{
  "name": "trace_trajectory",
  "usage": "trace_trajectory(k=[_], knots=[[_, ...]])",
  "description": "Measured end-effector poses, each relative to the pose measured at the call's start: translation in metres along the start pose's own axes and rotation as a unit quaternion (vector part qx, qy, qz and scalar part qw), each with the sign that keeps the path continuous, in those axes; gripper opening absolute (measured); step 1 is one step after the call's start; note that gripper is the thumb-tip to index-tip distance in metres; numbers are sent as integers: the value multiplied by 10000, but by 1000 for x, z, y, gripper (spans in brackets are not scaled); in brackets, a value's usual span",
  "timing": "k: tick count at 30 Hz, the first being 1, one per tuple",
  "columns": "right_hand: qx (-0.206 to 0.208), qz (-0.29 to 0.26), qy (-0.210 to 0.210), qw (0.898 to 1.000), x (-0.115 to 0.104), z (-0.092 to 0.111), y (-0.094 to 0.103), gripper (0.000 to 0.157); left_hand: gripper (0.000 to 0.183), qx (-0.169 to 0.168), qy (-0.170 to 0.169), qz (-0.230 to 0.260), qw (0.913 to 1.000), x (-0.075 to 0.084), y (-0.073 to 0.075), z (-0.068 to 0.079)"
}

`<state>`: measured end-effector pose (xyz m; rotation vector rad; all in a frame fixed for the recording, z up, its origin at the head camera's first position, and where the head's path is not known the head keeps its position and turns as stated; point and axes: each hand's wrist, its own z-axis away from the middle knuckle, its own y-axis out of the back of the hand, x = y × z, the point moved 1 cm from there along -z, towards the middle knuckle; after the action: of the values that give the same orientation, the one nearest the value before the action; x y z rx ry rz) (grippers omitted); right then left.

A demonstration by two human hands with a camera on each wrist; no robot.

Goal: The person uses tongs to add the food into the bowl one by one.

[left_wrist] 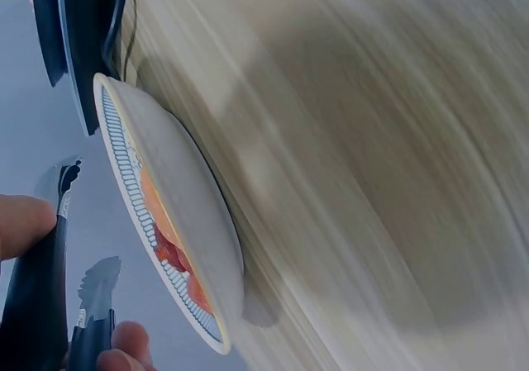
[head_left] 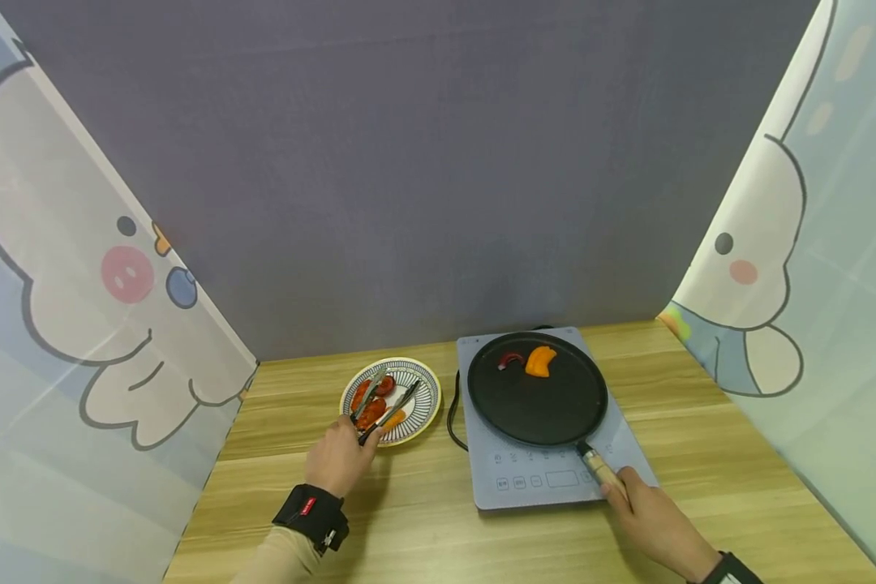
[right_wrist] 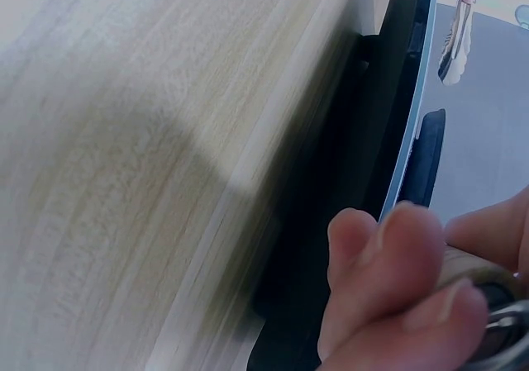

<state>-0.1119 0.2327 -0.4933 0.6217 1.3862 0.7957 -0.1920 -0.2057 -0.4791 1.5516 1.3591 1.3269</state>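
Note:
My left hand [head_left: 339, 461] holds a pair of tongs [head_left: 401, 403] with black grips and metal tips, their arms spread apart above a striped plate [head_left: 429, 399]. On that plate lie reddish glazed pieces [head_left: 371, 412] and an orange piece [head_left: 395, 419]; nothing visible is pinched between the tips. In the left wrist view, thumb and fingers press the tongs [left_wrist: 37, 297] from either side, beside the plate's outer wall [left_wrist: 194, 189]. My right hand [head_left: 655, 519] grips the wooden handle [head_left: 602, 469] of a flat black pan [head_left: 547, 405]. A dark red curved piece [head_left: 511, 358] and an orange piece [head_left: 539, 361] lie in the pan.
Under the pan is a grey induction cooktop [head_left: 496, 495] with its touch panel toward me. A black cord [head_left: 453, 414] runs between cooktop and plate. A grey partition [head_left: 438, 178] stands behind the wooden table [head_left: 423, 535], with cartoon-printed panels [head_left: 117, 324] at both sides.

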Motion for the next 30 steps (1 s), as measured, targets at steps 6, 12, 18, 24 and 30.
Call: trace_trajectory(k=[6, 12, 18, 24, 30], knots=[[-4, -10, -13, 10000, 1, 0, 0, 28, 61, -106, 78, -8, 9999, -6, -1, -4], [-4, -54, 0, 10000, 0, 1, -1, 30, 60, -109, 33, 54, 9999, -13, -6, -9], [-20, -37, -27, 10000, -1, 0, -1, 29, 59, -120, 126, 29, 9998, -15, -11, -14], [-29, -64, -40, 10000, -2, 1, 0, 28, 61, -293, 344, 82, 9989, -13, -15, -20], [-19, -26, -67, 10000, -1, 0, -1, 27, 63, -371, 446, 67, 9983, -10, -16, -23]])
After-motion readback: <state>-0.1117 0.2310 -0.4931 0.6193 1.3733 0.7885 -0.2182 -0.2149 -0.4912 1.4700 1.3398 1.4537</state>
